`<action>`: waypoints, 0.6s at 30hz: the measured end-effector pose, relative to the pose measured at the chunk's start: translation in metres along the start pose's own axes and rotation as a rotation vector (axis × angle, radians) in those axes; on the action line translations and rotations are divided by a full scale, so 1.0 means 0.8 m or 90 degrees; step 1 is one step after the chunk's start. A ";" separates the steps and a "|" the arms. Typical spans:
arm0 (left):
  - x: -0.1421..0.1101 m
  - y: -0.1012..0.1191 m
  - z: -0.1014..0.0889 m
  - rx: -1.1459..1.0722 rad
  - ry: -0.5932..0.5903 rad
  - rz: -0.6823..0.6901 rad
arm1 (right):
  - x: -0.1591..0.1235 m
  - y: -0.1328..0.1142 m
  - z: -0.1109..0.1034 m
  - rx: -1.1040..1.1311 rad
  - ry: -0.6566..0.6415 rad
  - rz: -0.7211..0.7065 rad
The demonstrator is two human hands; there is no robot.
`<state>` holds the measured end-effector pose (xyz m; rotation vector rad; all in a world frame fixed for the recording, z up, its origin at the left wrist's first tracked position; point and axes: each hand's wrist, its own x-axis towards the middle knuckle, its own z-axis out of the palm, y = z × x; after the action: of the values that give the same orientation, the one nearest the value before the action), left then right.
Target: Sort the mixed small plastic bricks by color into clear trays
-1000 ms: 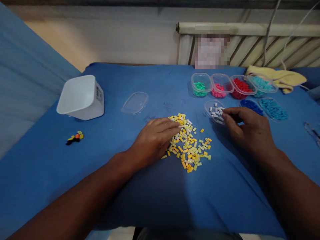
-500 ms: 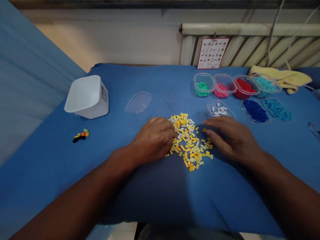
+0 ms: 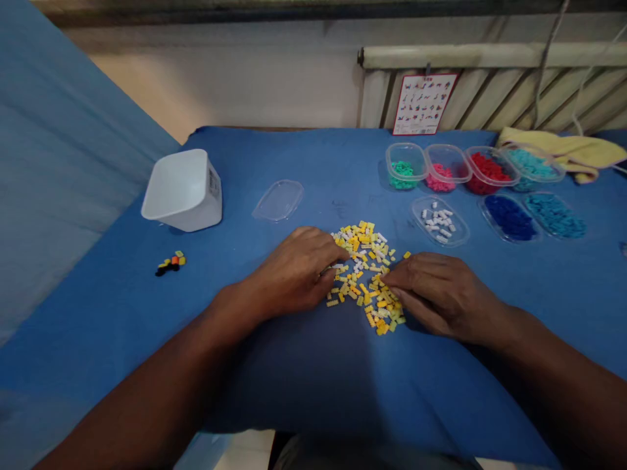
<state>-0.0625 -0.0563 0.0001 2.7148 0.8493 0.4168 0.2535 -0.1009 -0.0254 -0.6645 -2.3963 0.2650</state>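
Note:
A loose pile of small yellow and white toy bricks (image 3: 360, 261) lies spread on the blue cloth between my hands. My left hand (image 3: 304, 271) rests at the pile's left edge, its fingers loosely curved over the bricks and a gap between index finger and thumb. On the other side, my right hand (image 3: 438, 294) reaches into the pile's right part, with thumb and fingertips brought together among the yellow bricks. Whatever lies between those fingertips is hidden. Beyond the right hand, a clear lid (image 3: 421, 236) carries several white bricks (image 3: 438, 220).
Tubs of green bricks (image 3: 403, 173), pink bricks (image 3: 441, 179), red bricks (image 3: 488, 168) and turquoise bricks (image 3: 531, 163) stand at the back right. Lids bear dark-blue bricks (image 3: 509, 217) and blue bricks (image 3: 556, 214). Leftward are a white container (image 3: 181, 189), a clear lid (image 3: 279, 199) and a small brick cluster (image 3: 171, 262).
My right hand has moved down and left into the pile, its thumb and fingers closing together. My left index finger has stretched away from the thumb. The view has shifted slightly.

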 end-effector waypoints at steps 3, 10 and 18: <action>0.000 -0.003 0.000 0.034 0.041 -0.041 | 0.000 0.003 0.003 -0.004 0.000 0.020; -0.002 -0.007 0.005 0.012 0.038 -0.017 | 0.001 0.004 0.007 0.040 -0.059 -0.028; 0.005 0.013 0.014 0.033 0.037 0.074 | 0.001 0.002 0.012 0.034 -0.056 0.007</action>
<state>-0.0501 -0.0639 -0.0059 2.8216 0.7280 0.5082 0.2477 -0.0994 -0.0333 -0.6543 -2.4605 0.3700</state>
